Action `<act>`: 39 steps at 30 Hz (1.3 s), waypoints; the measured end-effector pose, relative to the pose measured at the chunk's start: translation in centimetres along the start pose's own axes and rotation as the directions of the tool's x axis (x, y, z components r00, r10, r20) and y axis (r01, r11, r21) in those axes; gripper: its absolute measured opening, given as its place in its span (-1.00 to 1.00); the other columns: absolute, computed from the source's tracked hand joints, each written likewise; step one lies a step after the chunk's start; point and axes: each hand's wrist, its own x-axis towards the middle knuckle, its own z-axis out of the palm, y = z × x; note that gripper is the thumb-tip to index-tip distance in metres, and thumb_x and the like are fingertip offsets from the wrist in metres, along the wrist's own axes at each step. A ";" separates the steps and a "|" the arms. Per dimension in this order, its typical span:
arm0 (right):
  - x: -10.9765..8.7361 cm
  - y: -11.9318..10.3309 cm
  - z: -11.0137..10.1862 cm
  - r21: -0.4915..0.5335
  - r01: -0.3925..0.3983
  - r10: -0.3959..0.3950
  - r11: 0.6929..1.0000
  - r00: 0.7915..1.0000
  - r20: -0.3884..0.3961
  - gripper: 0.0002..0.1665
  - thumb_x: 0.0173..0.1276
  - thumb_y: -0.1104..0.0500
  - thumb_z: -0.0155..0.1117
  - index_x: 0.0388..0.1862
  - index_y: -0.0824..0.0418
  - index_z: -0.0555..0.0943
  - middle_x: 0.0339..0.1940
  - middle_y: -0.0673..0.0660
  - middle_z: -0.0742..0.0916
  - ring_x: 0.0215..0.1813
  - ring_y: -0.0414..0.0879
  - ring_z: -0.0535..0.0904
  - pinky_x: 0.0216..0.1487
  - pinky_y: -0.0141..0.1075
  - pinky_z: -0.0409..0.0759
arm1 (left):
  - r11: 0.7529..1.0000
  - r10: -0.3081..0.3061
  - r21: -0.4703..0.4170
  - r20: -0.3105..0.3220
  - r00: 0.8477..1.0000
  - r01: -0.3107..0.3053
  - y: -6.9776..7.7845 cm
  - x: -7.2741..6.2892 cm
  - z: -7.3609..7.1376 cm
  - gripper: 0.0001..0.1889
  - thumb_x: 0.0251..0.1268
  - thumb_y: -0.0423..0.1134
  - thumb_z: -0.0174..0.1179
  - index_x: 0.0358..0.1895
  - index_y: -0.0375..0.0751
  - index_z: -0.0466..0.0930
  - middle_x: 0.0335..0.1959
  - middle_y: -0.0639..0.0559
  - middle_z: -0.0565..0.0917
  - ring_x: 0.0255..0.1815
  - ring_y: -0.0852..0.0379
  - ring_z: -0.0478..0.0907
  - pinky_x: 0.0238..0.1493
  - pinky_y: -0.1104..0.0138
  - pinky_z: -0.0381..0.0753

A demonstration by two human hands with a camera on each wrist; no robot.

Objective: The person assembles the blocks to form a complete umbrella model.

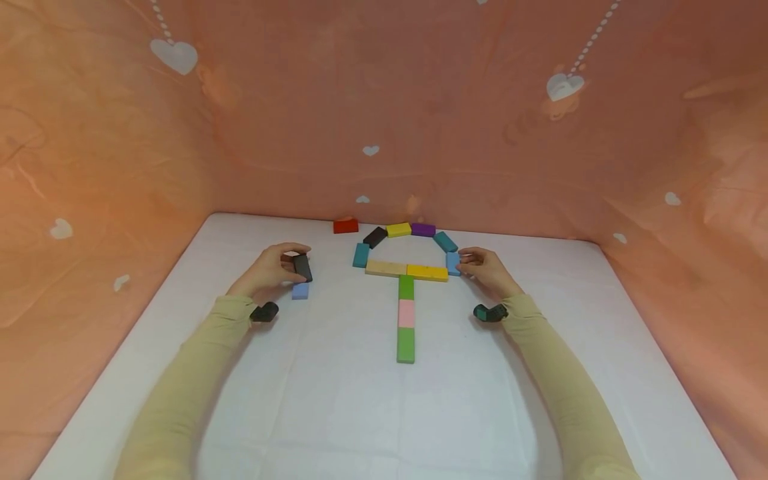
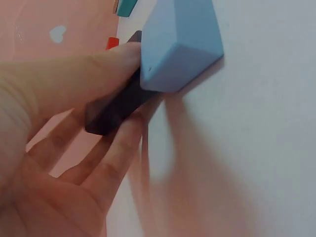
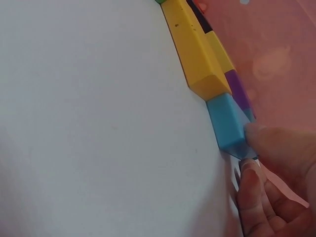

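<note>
Between its thumb and fingers my left hand (image 1: pixel 267 269) grips a black block (image 1: pixel 303 268), tilted. A periwinkle-blue block (image 1: pixel 301 291) lies just in front of it on the white table; in the left wrist view this block (image 2: pixel 180 47) looms close to the thumb. At the right end of an arch of blocks, my right hand (image 1: pixel 487 270) pinches a light blue block (image 1: pixel 451 264). In the right wrist view the thumb rests on that light blue block (image 3: pixel 227 123), which stands against the end of a yellow block (image 3: pixel 197 54).
The arch holds teal (image 1: pixel 361 255), dark brown (image 1: pixel 375 237), yellow (image 1: pixel 399 230) and purple (image 1: pixel 423 230) blocks. Below run a beige block (image 1: pixel 386 268) and a stem of green (image 1: pixel 406 345) and pink (image 1: pixel 406 313). A red block (image 1: pixel 345 227) lies near the back edge.
</note>
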 end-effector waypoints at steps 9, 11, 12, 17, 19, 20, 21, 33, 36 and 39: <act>0.0 0.0 0.0 0.027 0.018 -0.018 0.999 1.000 0.007 -0.49 0.37 0.28 0.22 0.26 0.37 0.40 0.01 0.31 0.54 -0.10 0.04 0.46 -0.19 -0.44 0.55 | 0.996 0.064 0.068 -0.070 0.995 -0.060 0.2 0.4 0.3 -0.42 0.02 -0.58 0.34 0.20 -0.38 0.46 0.04 -0.33 0.51 -0.07 -0.19 0.52 -0.04 0.10 0.55; 0.0 0.0 0.0 0.029 0.020 -0.020 0.999 1.000 0.009 -0.48 0.37 0.28 0.23 0.27 0.37 0.39 0.02 0.31 0.54 -0.10 0.04 0.46 -0.18 -0.44 0.55 | 0.996 0.069 0.061 -0.091 0.994 -0.063 0.3 0.5 0.4 -0.45 0.02 -0.57 0.35 0.17 -0.39 0.48 -0.03 -0.33 0.55 -0.07 -0.17 0.54 -0.05 0.14 0.56; 0.0 0.0 0.1 0.028 0.018 -0.018 0.999 1.000 0.007 -0.48 0.37 0.28 0.23 0.27 0.37 0.39 0.01 0.30 0.54 -0.10 0.03 0.46 -0.18 -0.44 0.55 | 0.997 0.072 0.050 -0.104 0.992 -0.067 0.4 0.5 0.4 -0.46 0.01 -0.57 0.36 0.15 -0.39 0.49 -0.04 -0.33 0.57 -0.08 -0.16 0.55 -0.06 0.18 0.57; 0.0 0.1 0.0 0.019 0.012 -0.012 1.000 1.000 0.005 -0.49 0.36 0.28 0.24 0.26 0.35 0.40 0.00 0.28 0.55 -0.10 0.02 0.47 -0.18 -0.42 0.56 | 0.990 0.110 -0.072 -0.122 0.986 -0.119 2.2 0.0 1.3 -0.56 0.04 -0.57 0.34 0.06 -0.39 0.55 -0.09 -0.28 0.61 -0.09 -0.14 0.56 -0.16 0.33 0.61; 0.1 0.1 0.0 0.013 0.009 -0.009 1.000 1.000 0.001 -0.49 0.35 0.28 0.25 0.25 0.34 0.41 0.00 0.28 0.55 -0.09 0.04 0.47 -0.18 -0.42 0.56 | 0.983 0.139 -0.108 -0.097 0.986 -0.149 3.3 -0.3 2.0 -0.59 0.07 -0.53 0.34 0.05 -0.37 0.56 -0.10 -0.23 0.62 -0.09 -0.11 0.56 -0.16 0.34 0.61; 0.1 0.1 -0.1 0.009 0.005 -0.005 1.000 1.000 -0.003 -0.50 0.35 0.27 0.25 0.25 0.33 0.42 0.00 0.27 0.56 -0.08 0.05 0.47 -0.18 -0.41 0.57 | 0.980 0.156 -0.115 -0.081 0.984 -0.165 4.0 -0.5 2.4 -0.60 0.07 -0.51 0.34 0.04 -0.35 0.57 -0.12 -0.21 0.63 -0.09 -0.09 0.55 -0.16 0.33 0.61; 0.2 0.2 -0.1 0.008 -0.001 0.001 1.000 1.000 -0.004 -0.50 0.35 0.27 0.25 0.25 0.32 0.42 0.00 0.27 0.56 -0.08 0.05 0.47 -0.18 -0.41 0.57 | 0.975 0.172 -0.130 -0.058 0.983 -0.179 4.5 -0.6 2.9 -0.61 0.08 -0.49 0.35 0.04 -0.34 0.58 -0.12 -0.18 0.63 -0.09 -0.07 0.55 -0.14 0.32 0.61; 0.1 -0.2 -0.3 -0.060 0.021 -0.022 0.998 1.000 -0.009 -0.50 0.35 0.25 0.26 0.25 0.33 0.43 -0.01 0.29 0.58 -0.08 0.07 0.48 -0.18 -0.43 0.56 | 0.970 0.227 -0.138 0.242 0.943 -0.198 7.8 -3.6 9.1 -0.55 0.21 -0.35 0.31 0.18 -0.15 0.50 0.01 -0.01 0.57 -0.08 0.05 0.56 0.01 0.23 0.57; 0.1 -0.2 -0.2 -0.022 0.008 -0.008 1.000 1.000 -0.001 -0.49 0.35 0.26 0.26 0.25 0.33 0.42 -0.01 0.29 0.57 -0.08 0.06 0.47 -0.19 -0.43 0.56 | 0.981 0.173 -0.138 0.328 0.928 -0.134 7.7 -4.5 11.2 -0.60 0.21 -0.35 0.31 0.11 -0.09 0.48 0.01 0.01 0.59 -0.08 0.07 0.55 0.02 0.21 0.55; 0.1 -0.1 -0.1 0.026 0.005 -0.005 1.000 1.000 0.007 -0.49 0.35 0.28 0.24 0.25 0.35 0.41 0.00 0.29 0.54 -0.10 0.04 0.47 -0.20 -0.43 0.56 | 0.985 0.151 -0.142 0.394 0.907 -0.102 7.6 -5.4 13.2 -0.65 0.20 -0.38 0.31 0.01 -0.08 0.44 -0.04 0.03 0.62 -0.09 0.09 0.54 0.03 0.22 0.54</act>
